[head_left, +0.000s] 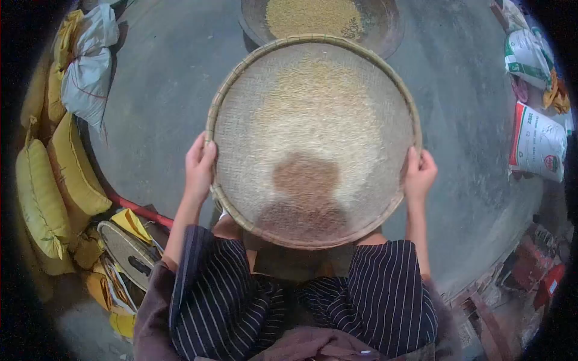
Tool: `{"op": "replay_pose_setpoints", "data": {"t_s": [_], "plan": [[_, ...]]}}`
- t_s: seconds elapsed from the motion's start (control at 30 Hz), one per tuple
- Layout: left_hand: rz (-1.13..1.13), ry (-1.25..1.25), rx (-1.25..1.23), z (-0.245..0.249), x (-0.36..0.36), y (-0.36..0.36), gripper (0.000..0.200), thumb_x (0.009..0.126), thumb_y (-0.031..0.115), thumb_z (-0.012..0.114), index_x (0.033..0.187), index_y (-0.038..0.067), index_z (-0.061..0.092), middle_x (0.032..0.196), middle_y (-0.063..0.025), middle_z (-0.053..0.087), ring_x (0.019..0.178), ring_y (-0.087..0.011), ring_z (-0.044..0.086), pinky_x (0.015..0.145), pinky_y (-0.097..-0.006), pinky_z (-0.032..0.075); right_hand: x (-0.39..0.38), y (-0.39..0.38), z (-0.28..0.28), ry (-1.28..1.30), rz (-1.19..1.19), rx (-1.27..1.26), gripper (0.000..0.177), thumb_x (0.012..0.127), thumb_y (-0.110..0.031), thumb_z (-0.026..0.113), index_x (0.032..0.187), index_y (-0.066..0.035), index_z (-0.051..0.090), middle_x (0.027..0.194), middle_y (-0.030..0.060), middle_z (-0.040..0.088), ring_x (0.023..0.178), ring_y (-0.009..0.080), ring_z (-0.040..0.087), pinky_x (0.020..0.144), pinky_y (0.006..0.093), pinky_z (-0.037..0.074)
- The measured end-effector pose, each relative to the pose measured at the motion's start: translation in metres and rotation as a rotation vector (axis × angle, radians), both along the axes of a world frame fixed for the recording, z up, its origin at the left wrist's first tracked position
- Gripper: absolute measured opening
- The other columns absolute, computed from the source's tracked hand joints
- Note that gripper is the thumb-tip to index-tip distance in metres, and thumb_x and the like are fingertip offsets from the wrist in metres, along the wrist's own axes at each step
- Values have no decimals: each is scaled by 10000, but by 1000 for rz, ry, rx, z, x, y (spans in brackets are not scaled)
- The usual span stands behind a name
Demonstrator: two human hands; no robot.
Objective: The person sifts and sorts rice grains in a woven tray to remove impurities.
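Observation:
A large round woven tray (232,126) with a bamboo rim is held above my lap. My left hand (200,162) grips its left rim, thumb on top and fingers partly hidden underneath. On the opposite side, my right hand (419,173) is closed round the right rim. Pale yellow grain (319,114) covers the tray's middle, slightly blurred, and a dark shadow falls on its lower part. Beyond the far rim, a wide basin (385,27) on the floor holds more yellow grain (313,15); the tray hides its near edge.
Yellow sacks (42,192) and a tied white sack (87,84) stand along the left, near a smaller woven tray (123,249) and a red pole (141,209). Printed white bags (539,141) lie at the right. Assorted clutter (524,265) sits at lower right on the grey floor (162,78).

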State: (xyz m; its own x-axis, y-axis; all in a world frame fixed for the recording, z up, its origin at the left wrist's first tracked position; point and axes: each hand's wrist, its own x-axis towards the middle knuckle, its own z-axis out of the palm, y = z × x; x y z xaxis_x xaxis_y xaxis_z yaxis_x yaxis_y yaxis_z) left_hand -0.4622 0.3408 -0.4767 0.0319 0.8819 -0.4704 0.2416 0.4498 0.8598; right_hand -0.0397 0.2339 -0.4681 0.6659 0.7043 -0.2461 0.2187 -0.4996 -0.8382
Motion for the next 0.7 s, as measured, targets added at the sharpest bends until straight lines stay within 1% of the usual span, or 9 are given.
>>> {"op": "replay_pose_setpoints", "data": {"t_s": [0.1, 0.17, 0.23, 0.27, 0.3, 0.37, 0.4, 0.6, 0.7], "plan": [[167, -69, 79, -26, -15, 21, 396, 979, 214, 510, 1280, -43, 497, 1066, -44, 605, 935, -97, 551, 840, -230, 434, -37, 24, 8, -148, 53, 39, 214, 914, -189, 587, 836, 10, 600, 598, 8, 534, 555, 107, 453, 499, 315, 377], [195, -130, 149, -34, -28, 29, 341, 978, 220, 510, 1222, -17, 532, 975, -10, 605, 828, -81, 542, 729, -233, 442, -39, 7, -12, -243, 108, 68, 231, 906, -214, 594, 851, 10, 597, 569, 62, 534, 529, 123, 465, 503, 329, 388], [-64, 140, 119, -14, -36, 16, 243, 982, 196, 482, 1132, 20, 557, 922, 24, 617, 738, -100, 549, 625, -277, 445, -40, -12, -18, -237, 134, -103, 241, 890, -226, 612, 819, 1, 573, 565, 125, 517, 508, 164, 477, 504, 349, 386], [-70, 173, 119, -14, -32, 7, 180, 958, 184, 489, 1019, 31, 560, 793, -37, 648, 656, -165, 586, 573, -348, 449, -30, -24, -32, -302, 149, -146, 264, 884, -228, 620, 763, -8, 535, 564, 150, 500, 476, 215, 471, 487, 366, 371], [-72, 182, 120, -8, -27, 0, 180, 958, 184, 489, 1019, 31, 560, 793, -37, 648, 656, -165, 586, 573, -348, 449, -25, -25, -33, -293, 148, -146, 264, 884, -228, 620, 763, -8, 535, 564, 150, 500, 476, 215, 471, 487, 366, 371], [-344, 558, 235, 3, -19, -11, 184, 916, 183, 531, 964, 6, 548, 661, -139, 581, 569, -236, 568, 552, -360, 433, -25, -30, -29, -300, 101, -120, 298, 878, -218, 625, 720, -8, 484, 558, 173, 481, 456, 249, 454, 469, 382, 356], [-383, 602, 226, 6, -18, -9, 199, 877, 183, 556, 921, -10, 531, 640, -220, 537, 569, -349, 571, 552, -389, 435, -23, -26, -23, -411, 170, -107, 301, 874, -208, 628, 711, -9, 472, 552, 180, 470, 448, 271, 430, 461, 381, 351], [-524, 792, 165, 15, -14, -4, 236, 875, 199, 545, 887, -30, 492, 721, -269, 594, 699, -450, 602, 631, -506, 467, -10, -27, -11, -501, 395, -229, 317, 837, -233, 666, 696, -9, 493, 556, 181, 529, 503, 361, 547, 475, 395, 412], [-645, 916, 114, 22, -13, 1, 260, 894, 227, 549, 924, -27, 499, 707, -251, 586, 710, -464, 574, 642, -498, 467, -3, -25, -4, -408, 456, -328, 335, 814, -268, 693, 683, -7, 527, 564, 178, 558, 556, 376, 593, 492, 414, 437]]}}
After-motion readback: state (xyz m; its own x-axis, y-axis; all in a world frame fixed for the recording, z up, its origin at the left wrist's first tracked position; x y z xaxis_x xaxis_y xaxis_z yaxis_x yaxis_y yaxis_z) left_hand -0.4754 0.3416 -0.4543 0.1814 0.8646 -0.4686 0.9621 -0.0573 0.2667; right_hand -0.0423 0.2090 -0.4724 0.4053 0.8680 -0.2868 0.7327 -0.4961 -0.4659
